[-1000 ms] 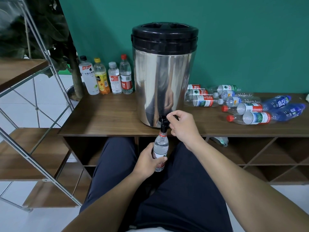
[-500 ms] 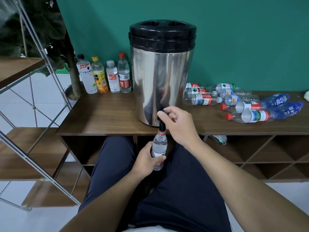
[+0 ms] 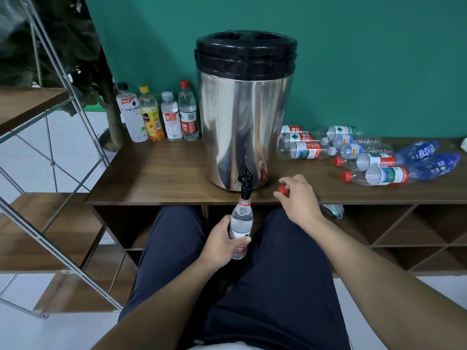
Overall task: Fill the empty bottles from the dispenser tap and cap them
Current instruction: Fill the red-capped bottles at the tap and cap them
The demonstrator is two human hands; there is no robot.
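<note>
Your left hand (image 3: pixel 222 245) is wrapped around the lower body of the clear bottle (image 3: pixel 241 223), fingers behind and thumb across the white-and-red label, holding it upright between your knees with its open neck right under the black tap (image 3: pixel 245 181). Your right hand (image 3: pixel 299 198) rests at the front edge of the wooden shelf (image 3: pixel 156 173), fingers curled down, the red cap (image 3: pixel 283 190) pinched at the fingertips just right of the tap. The tap juts from the base of the steel dispenser (image 3: pixel 243 127), which stands on the shelf under its black lid. Left of the dispenser four capped bottles (image 3: pixel 161 117) stand in a row against the green wall; right of it a heap of empty bottles (image 3: pixel 364 157) lies on its side, some with red caps, two of them blue.
</note>
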